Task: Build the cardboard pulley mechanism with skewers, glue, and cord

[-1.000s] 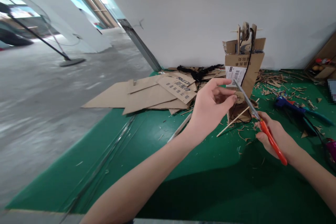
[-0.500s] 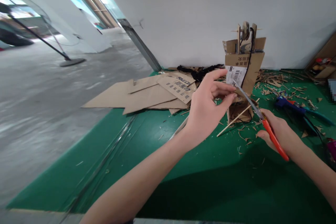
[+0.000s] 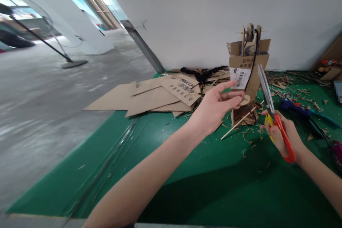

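Observation:
Between the thumb and fingers of my left hand (image 3: 211, 105) is a small round cardboard disc (image 3: 245, 100). My right hand (image 3: 287, 133) grips a pair of scissors (image 3: 267, 92) with red and yellow handles, the blades pointing up and apart from the disc. Behind the disc stands an upright cardboard tower (image 3: 248, 64) with a barcode label, a black cord down its front and a pulley wheel (image 3: 250, 32) at the top. A thin wooden stick (image 3: 235, 126) leans at the tower's base.
Flat cardboard sheets (image 3: 157, 96) lie at the back left of the green table (image 3: 128, 171). Cardboard scraps (image 3: 283, 82) litter the back right. A blue glue gun (image 3: 294, 108) rests to the right. A white panel (image 3: 187, 17) rises behind the table.
My right hand has swung the scissors upright, away from my left hand. The disc has turned into clearer view in my left fingers.

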